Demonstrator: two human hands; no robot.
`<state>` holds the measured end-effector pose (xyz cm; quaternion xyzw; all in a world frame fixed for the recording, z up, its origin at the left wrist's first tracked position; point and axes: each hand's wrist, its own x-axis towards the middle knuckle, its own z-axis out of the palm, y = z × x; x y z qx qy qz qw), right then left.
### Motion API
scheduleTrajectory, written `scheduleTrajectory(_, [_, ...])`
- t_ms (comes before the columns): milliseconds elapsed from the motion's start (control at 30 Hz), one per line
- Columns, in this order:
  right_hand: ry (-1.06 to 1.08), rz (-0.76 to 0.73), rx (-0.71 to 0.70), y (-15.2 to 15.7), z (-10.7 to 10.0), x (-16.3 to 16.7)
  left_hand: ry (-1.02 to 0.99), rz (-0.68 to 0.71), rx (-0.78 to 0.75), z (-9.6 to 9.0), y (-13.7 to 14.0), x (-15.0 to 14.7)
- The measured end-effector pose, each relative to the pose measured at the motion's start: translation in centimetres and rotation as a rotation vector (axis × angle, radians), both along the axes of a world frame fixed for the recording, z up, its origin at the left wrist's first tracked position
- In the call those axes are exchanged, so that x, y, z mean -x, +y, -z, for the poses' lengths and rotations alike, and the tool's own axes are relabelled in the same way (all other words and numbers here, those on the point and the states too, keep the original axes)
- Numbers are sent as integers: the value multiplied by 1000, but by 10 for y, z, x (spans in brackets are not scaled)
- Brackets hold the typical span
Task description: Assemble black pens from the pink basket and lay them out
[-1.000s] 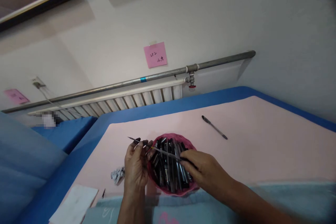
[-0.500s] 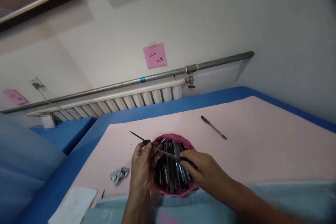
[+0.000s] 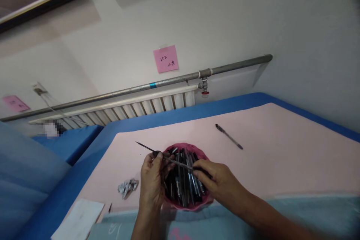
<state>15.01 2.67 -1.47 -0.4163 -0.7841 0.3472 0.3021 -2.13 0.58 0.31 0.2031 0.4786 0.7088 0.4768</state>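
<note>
My left hand (image 3: pixel 153 176) is closed, pinching a slim pen (image 3: pixel 180 164) near its dark grip. A thin dark refill (image 3: pixel 144 145) pokes out beyond those fingers, toward the upper left. At the other end, my right hand (image 3: pixel 212 176) is closed around the pen's dark end, partly hiding it. The clear barrel slants between both hands, above a pink basket (image 3: pixel 206 152) full of clear and black pens (image 3: pixel 184 185). To the right, a capped pen (image 3: pixel 229 136) lies alone on the pink sheet (image 3: pixel 261 150).
Left of the basket lie a crumpled paper (image 3: pixel 128 187), a white sheet (image 3: pixel 80 219) and a small dark piece (image 3: pixel 110 207). Pale blue cloth (image 3: pixel 213 225) runs along the near edge. Behind the blue table edge (image 3: pixel 180 114) are a radiator (image 3: pixel 152 105) and a pipe (image 3: pixel 120 93).
The refill tip has slid outward a little, to the left, so more of it shows past my left fingers. Both hands keep nearly the same place.
</note>
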Motion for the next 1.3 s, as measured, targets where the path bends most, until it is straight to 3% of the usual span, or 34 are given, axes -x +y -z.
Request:
scheduleTrajectory(233, [76,26,86,0,-2,1,-44,-2,7,-1,0,1])
scheduleTrajectory(667, [72,-39,33,-2,0,1,-14,37,21,1,-2,-2])
scheduleTrajectory(933, [192,24,64,-4,-11,4,101,391,16,-2,-11,-18])
scheduleTrajectory(1033, [199,12,87,-4,-11,4,98,457,64,0,-11,-22])
scheduleTrajectory(1133, [213,10,55,1,-9,0,69,379,60,1,-9,-21])
scheduleTrajectory(1300, [174,220,-124,22,-10,-20,168,185,22,0,-5,-7])
